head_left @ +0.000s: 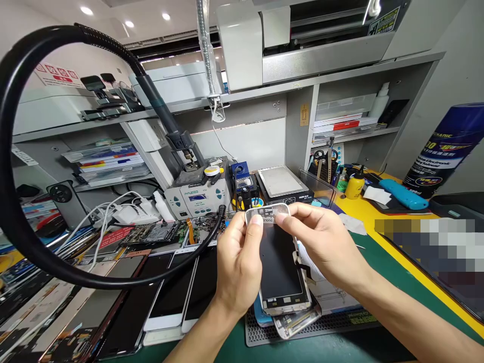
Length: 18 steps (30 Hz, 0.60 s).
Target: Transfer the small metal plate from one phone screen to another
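A phone screen assembly (282, 262), its dark back facing me, is held up between my two hands. My left hand (242, 262) grips its upper left edge, thumb pressed on the top. On the upper right corner, my right hand (317, 229) pinches with thumb and forefinger. Clear film or plastic with lettering (267, 219) lies at the top end under my thumbs. A dark flex cable (304, 267) sticks out from the right edge. Below the screen, another phone part with a clear rim (297, 325) lies on a black perforated mat (260, 335).
A thick black hose (11, 212) loops across the left side. Several phones (166, 287) lie in a row at left. Behind stand a hot-air station (194, 199) and a flat heating plate (282, 181). A yellow bottle (354, 184) and blue spray can (444, 151) are at right.
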Each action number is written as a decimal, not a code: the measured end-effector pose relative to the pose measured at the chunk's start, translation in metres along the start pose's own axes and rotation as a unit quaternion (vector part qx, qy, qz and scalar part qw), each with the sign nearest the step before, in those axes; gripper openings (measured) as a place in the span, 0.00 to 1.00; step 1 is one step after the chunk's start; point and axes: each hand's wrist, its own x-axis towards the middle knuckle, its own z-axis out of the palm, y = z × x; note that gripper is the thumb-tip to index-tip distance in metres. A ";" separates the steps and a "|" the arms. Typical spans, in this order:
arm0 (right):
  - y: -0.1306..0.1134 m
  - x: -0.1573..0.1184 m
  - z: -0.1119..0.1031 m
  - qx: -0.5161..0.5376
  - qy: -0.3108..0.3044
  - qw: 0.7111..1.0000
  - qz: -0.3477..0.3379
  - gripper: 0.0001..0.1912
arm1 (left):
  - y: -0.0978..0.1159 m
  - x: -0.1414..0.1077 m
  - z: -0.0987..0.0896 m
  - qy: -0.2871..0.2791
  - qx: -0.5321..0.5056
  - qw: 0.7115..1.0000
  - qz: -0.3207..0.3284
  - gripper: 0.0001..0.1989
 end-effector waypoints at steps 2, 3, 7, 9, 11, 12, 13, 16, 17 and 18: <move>0.001 0.000 -0.001 0.004 -0.004 1.000 -0.007 0.12 | 0.000 0.000 0.000 -0.003 -0.001 1.000 -0.001 0.19; 0.001 0.000 -0.001 0.002 -0.006 1.000 -0.009 0.11 | 0.000 0.000 -0.001 -0.005 -0.001 1.000 0.001 0.19; -0.001 0.000 -0.001 -0.022 0.009 1.000 -0.011 0.14 | 0.001 -0.001 -0.001 -0.019 0.001 1.000 0.007 0.19; -0.002 0.001 0.000 -0.027 0.021 0.999 0.000 0.18 | 0.001 -0.001 -0.001 -0.025 0.002 1.000 0.009 0.19; -0.003 0.001 0.001 -0.027 0.025 0.999 0.009 0.20 | 0.002 -0.001 -0.002 -0.026 0.003 1.000 0.008 0.18; -0.003 0.001 0.002 -0.027 0.025 0.999 0.010 0.20 | 0.002 -0.001 -0.002 -0.025 0.004 1.000 0.008 0.18; -0.003 0.001 0.002 -0.027 0.022 0.999 0.010 0.20 | 0.002 -0.001 -0.002 -0.024 0.005 1.000 0.007 0.18; -0.004 -0.001 0.002 -0.023 0.015 1.000 0.012 0.18 | 0.003 0.000 -0.001 -0.017 0.010 1.000 0.010 0.19; -0.004 -0.001 0.001 -0.020 0.014 1.000 0.014 0.17 | 0.003 0.000 -0.001 -0.016 0.011 1.000 0.010 0.19; -0.004 -0.001 0.001 -0.017 0.014 1.000 0.015 0.17 | 0.003 0.000 -0.001 -0.015 0.012 1.000 0.010 0.19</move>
